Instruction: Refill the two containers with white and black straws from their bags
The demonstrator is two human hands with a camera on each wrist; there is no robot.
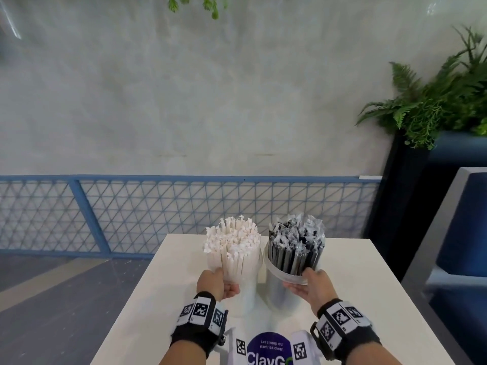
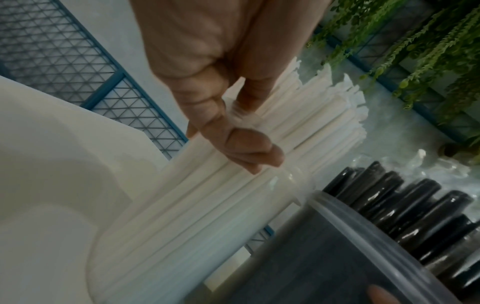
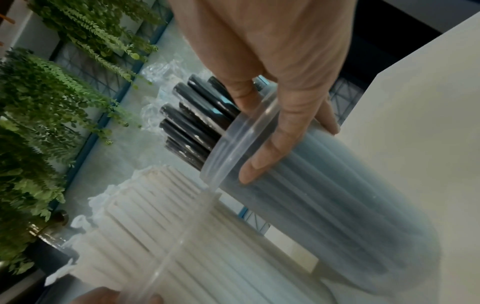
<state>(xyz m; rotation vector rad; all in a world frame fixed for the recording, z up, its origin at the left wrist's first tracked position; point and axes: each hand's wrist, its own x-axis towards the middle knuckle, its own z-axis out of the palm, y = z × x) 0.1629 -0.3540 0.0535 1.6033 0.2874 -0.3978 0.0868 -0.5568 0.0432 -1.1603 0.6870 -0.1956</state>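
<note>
Two clear containers stand side by side on the white table point(image 1: 355, 285). The left container point(image 1: 249, 295) is packed with white paper-wrapped straws point(image 1: 234, 243); my left hand point(image 1: 224, 281) grips it at the rim, fingers curled over the straws point(image 2: 182, 205), as the left wrist view shows point(image 2: 246, 127). The right container point(image 1: 279, 295) is full of black straws point(image 1: 296, 243) in clear wrappers. My right hand point(image 1: 303, 279) holds its rim: in the right wrist view point(image 3: 249, 137) the thumb lies against the black straws point(image 3: 189, 123) and the fingers lie on the outer wall point(image 3: 337, 205).
A purple-and-white sign card point(image 1: 271, 349) with marker tags stands at the table's near edge between my wrists. Behind the table runs a blue mesh railing point(image 1: 184, 206). A dark planter with ferns point(image 1: 434, 101) and a blue seat point(image 1: 461, 233) are on the right.
</note>
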